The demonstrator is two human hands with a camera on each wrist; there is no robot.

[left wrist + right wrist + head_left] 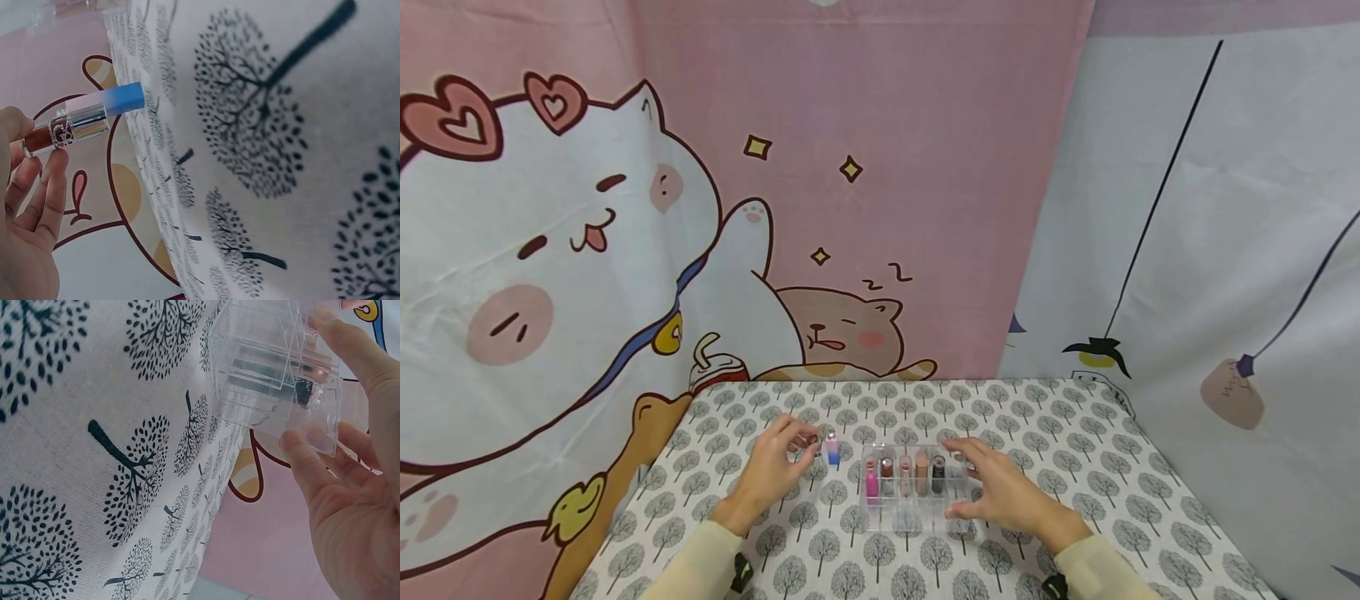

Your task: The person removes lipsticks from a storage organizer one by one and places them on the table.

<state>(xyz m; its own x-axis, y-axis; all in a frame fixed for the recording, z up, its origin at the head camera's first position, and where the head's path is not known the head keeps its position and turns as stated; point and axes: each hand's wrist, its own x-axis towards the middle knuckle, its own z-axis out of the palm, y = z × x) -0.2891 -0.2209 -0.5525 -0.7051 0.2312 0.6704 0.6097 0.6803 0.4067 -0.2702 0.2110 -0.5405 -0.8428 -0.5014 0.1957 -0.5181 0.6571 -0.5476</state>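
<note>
My left hand (775,462) pinches a lip gloss tube (42,140) between thumb and fingertips. The tube has a brown-red body and a shiny silver collar, and lies nearly level in the left wrist view. Just to its right in the head view, a pink-and-blue lipstick tube (832,450) stands upright on the cloth. A transparent organizer (880,523) sits further right, with several lipsticks in a row along its back part, among them a bright pink tube (872,482) and a black one (938,475). My right hand (350,481) spans the organizer's right end, thumb at the near side and fingers at the far side.
A white tablecloth (880,550) printed with grey trees covers the table. Behind it hangs a pink backdrop (940,208) with cartoon animals, and a pale curtain (1247,292) with drawn lamps closes off the right side.
</note>
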